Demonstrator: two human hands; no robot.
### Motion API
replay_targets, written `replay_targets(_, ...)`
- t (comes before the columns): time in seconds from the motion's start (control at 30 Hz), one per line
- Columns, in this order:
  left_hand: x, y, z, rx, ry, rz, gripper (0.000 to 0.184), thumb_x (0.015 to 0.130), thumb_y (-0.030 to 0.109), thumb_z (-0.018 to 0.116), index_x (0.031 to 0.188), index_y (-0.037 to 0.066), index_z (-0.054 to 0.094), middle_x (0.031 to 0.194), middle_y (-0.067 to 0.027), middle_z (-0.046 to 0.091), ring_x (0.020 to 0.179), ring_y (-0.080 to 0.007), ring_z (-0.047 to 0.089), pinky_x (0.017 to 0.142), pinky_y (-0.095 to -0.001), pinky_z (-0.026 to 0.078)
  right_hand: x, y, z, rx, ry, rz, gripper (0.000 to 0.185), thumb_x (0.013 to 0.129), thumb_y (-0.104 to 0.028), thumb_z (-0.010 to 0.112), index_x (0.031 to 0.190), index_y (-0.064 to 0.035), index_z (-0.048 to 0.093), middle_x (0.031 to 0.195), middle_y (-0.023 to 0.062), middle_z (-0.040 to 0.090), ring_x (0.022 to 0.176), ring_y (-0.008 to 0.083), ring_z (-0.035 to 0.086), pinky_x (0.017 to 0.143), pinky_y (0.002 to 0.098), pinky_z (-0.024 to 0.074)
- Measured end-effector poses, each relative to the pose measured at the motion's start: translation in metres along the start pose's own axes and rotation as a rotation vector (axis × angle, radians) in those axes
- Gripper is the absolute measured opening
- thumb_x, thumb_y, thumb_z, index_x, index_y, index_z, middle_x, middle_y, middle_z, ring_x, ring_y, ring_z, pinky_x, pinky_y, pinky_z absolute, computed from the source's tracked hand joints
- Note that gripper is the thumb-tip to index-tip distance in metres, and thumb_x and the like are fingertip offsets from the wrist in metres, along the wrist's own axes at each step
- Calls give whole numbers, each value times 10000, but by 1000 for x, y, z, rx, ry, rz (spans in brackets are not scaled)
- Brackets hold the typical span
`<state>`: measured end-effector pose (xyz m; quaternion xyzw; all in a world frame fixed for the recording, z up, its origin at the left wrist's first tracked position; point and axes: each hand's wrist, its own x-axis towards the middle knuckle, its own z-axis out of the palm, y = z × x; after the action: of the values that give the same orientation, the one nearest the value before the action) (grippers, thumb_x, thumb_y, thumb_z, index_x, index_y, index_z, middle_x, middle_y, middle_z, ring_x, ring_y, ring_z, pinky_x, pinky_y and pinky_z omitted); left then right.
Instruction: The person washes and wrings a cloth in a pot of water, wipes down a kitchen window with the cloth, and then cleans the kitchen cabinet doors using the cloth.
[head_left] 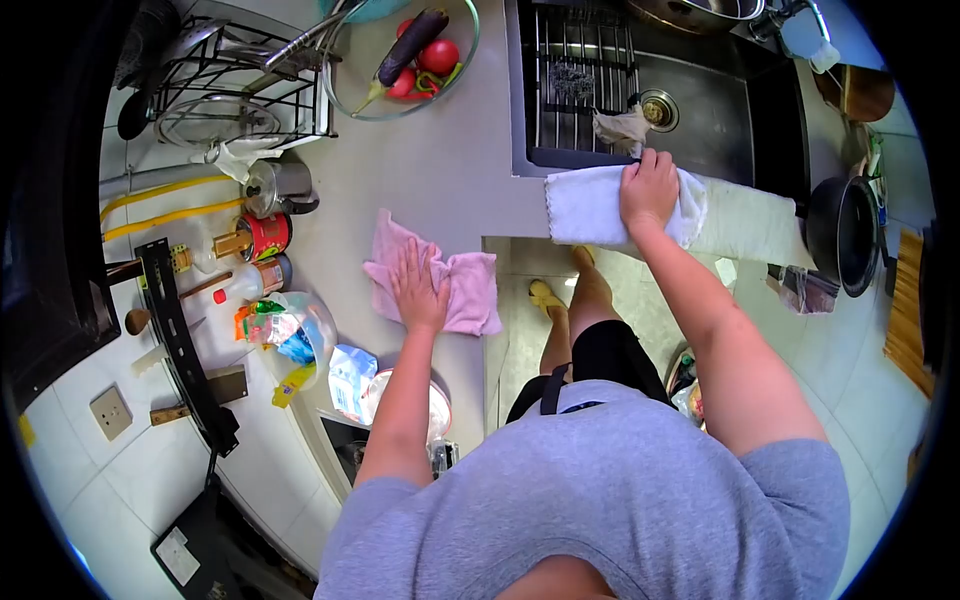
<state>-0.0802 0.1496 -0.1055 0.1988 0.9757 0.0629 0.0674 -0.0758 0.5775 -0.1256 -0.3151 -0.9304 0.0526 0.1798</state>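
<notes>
My left hand (417, 290) lies flat, fingers spread, on a crumpled pink cloth (468, 290) on the grey counter (420, 180). On the front edge of the sink, my right hand (650, 192) rests on a folded white cloth (585, 203), its fingers bent over the edge; whether they grip the cloth is unclear. A pale greenish cloth (750, 222) hangs along the same edge to the right. Inside the sink (705, 95) are a metal rack (560, 100) and a limp whitish cloth (622, 130) near the drain.
A glass bowl (345, 90) holds an eggplant, tomatoes and peppers. Left of it stand a dish rack (320, 115), a metal pot (290, 180), a red can (270, 235) and bottles. A black pan (845, 235) is at the right, a wall-mounted knife strip (180, 340) at the left.
</notes>
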Motion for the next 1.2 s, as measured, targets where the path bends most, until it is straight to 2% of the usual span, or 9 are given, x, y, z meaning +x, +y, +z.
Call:
replay_targets(0.27, 98, 59, 7, 2, 126, -97, 717, 873, 445, 558, 1528, 241, 348, 1613, -101, 246, 1476, -377, 206, 1196, -549, 115, 6, -4, -7, 23, -71, 19, 218, 807, -212, 575, 966, -70, 530, 977, 140, 518, 932, 339, 536, 792, 460, 451)
replay_targets(0.53, 265, 135, -9, -70, 135, 237, 713, 881, 424, 580, 1522, 206, 357, 1586, -156, 278, 1464, -352, 246, 1204, -486, 144, 12, -4, -10, 45, -146, 32, 254, 781, -179, 572, 1002, -61, 529, 986, 149, 509, 923, 352, 524, 777, 468, 436)
replay_targets(0.7, 292, 166, -10, -103, 217, 149, 706, 865, 365, 635, 1497, 162, 394, 1560, -170, 326, 1460, -343, 263, 1201, -465, 165, 15, -4, -10, 78, -197, 44, 237, 795, -172, 563, 992, -50, 511, 1019, 166, 515, 949, 365, 525, 812, 474, 433)
replay_targets(0.77, 279, 167, -10, -417, 247, 144, 712, 855, 347, 664, 1462, 71, 414, 1492, -197, 418, 1397, -375, 357, 1187, -475, 203, 14, -3, -10, 51, -213, 53, 259, 778, -180, 575, 1000, -60, 519, 1000, 142, 505, 938, 346, 516, 821, 458, 427)
replay_targets(0.8, 266, 160, -6, -492, 284, 109, 600, 892, 372, 651, 1344, 12, 489, 1376, -221, 521, 1246, -366, 525, 1093, -472, 373, 13, -2, -8, 48, -209, 48, 253, 778, -184, 574, 990, -60, 513, 999, 141, 505, 936, 343, 516, 823, 453, 426)
replay_targets(0.83, 248, 155, -8, -486, 288, 102, 600, 892, 372, 651, 1344, 12, 489, 1376, -221, 521, 1246, -366, 525, 1093, -472, 373, 12, -2, -8, 56, -211, 42, 253, 778, -184, 574, 990, -60, 513, 999, 141, 505, 936, 343, 516, 823, 453, 426)
replay_targets(0.9, 220, 144, -15, -1449, 212, -567, 616, 965, 403, 559, 1427, 30, 397, 1385, -247, 496, 1174, -367, 569, 976, -480, 485, 13, -2, -8, 33, -209, 40, 244, 780, -189, 573, 978, -61, 510, 997, 140, 505, 937, 341, 518, 823, 451, 425)
replay_targets(1.0, 213, 128, -66, -1851, 292, -829, 661, 987, 469, 486, 1414, -22, 369, 1363, -277, 494, 1181, -357, 571, 929, -468, 533, 12, -2, -12, 37, -239, 39, 234, 802, -184, 561, 986, -55, 499, 1002, 156, 498, 955, 355, 518, 828, 468, 427)
replay_targets(1.2, 259, 74, -82, -2135, -16, -715, 732, 978, 409, 497, 1351, -186, 289, 1358, -344, 458, 1267, -429, 504, 1024, -524, 489, 11, -5, -13, -8, -137, -4, 220, 791, -192, 572, 956, -62, 507, 986, 137, 507, 930, 333, 526, 807, 446, 434)
